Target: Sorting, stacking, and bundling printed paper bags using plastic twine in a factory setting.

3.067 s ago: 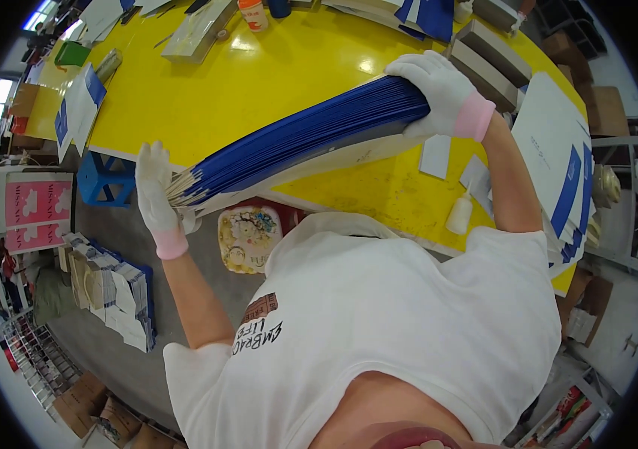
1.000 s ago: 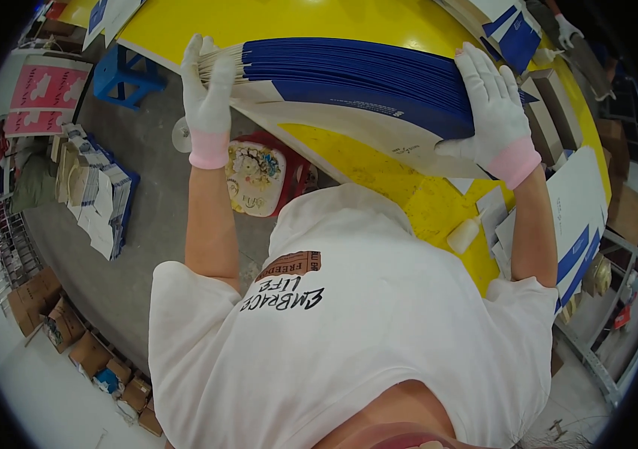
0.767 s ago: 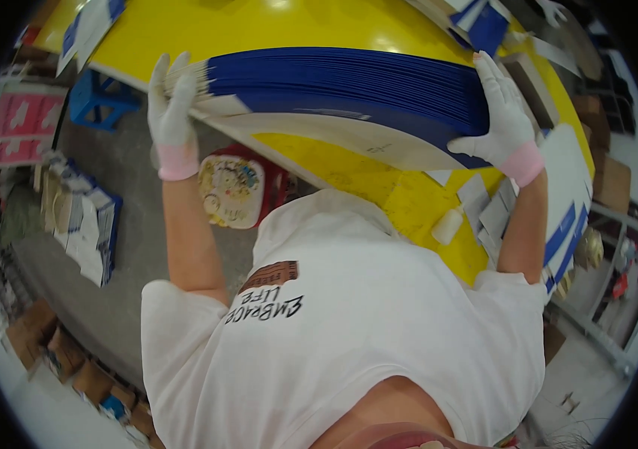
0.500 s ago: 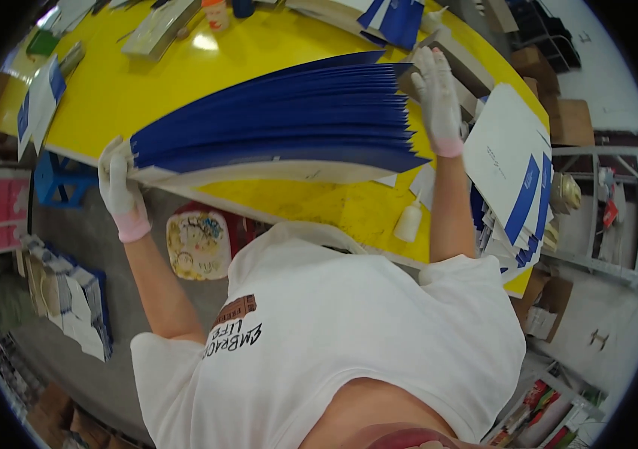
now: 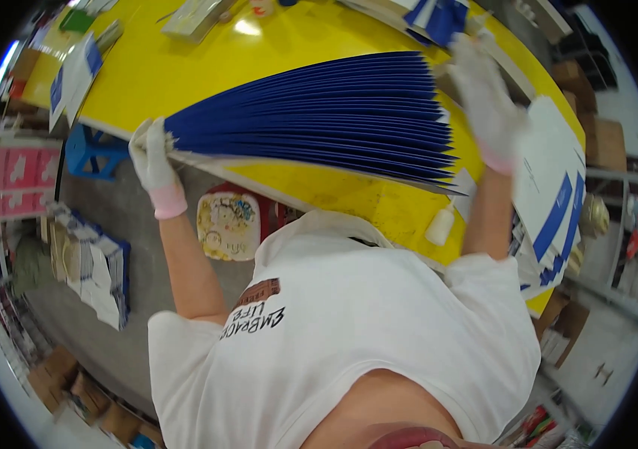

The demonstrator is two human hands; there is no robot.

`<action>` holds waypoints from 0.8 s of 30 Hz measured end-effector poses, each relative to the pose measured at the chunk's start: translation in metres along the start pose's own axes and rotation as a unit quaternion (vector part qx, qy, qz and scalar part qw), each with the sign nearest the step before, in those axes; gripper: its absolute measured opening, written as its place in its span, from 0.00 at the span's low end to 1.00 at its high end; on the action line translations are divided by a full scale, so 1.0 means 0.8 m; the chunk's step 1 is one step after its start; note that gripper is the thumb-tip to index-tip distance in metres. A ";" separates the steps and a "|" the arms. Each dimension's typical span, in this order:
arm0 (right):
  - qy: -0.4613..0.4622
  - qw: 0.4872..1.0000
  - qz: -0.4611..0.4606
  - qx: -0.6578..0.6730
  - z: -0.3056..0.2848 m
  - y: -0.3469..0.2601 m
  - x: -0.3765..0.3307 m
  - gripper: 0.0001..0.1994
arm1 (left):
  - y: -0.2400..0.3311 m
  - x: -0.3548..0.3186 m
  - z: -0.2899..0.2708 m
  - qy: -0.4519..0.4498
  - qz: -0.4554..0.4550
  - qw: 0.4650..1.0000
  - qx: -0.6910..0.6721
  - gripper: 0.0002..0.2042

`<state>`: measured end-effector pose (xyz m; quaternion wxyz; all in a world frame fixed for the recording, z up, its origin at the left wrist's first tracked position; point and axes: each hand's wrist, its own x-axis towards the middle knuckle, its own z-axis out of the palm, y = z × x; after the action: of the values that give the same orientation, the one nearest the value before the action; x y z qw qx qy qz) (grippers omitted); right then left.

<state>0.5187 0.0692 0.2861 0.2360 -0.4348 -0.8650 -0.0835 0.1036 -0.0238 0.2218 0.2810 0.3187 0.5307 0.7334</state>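
Observation:
My left hand (image 5: 153, 157), in a white glove with a pink cuff, is closed on the left end of a thick stack of dark blue paper sheets (image 5: 319, 112). The stack fans out toward the right, its edges spread into many separate layers with a pale underside. It is held above the yellow table (image 5: 139, 75). My right hand (image 5: 487, 105), gloved alike and blurred by motion, is raised beyond the fanned right edges. Its fingers look stretched out, and it appears apart from the sheets.
A white squeeze bottle (image 5: 439, 226) stands on the table near my right forearm. White-and-blue printed sheets (image 5: 551, 179) are piled at the right edge. A blue stool (image 5: 94, 153) and a cushioned seat (image 5: 228, 226) are below the table's near edge. More stacked sheets (image 5: 94, 269) are at the left.
The stack is fanned wider, its layers spread more evenly at the right end. My right hand has moved off those edges to the right. The whole view has shifted slightly.

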 end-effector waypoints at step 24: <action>-0.275 0.954 -0.110 0.053 -0.015 -0.074 0.038 0.57 | 0.088 -0.097 0.020 -0.181 0.408 0.740 0.503 0.27</action>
<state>0.4606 0.0506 0.3148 0.0013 -0.3301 -0.9421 0.0592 0.1606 -0.0921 0.2796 -0.1559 0.7263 0.5806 0.3332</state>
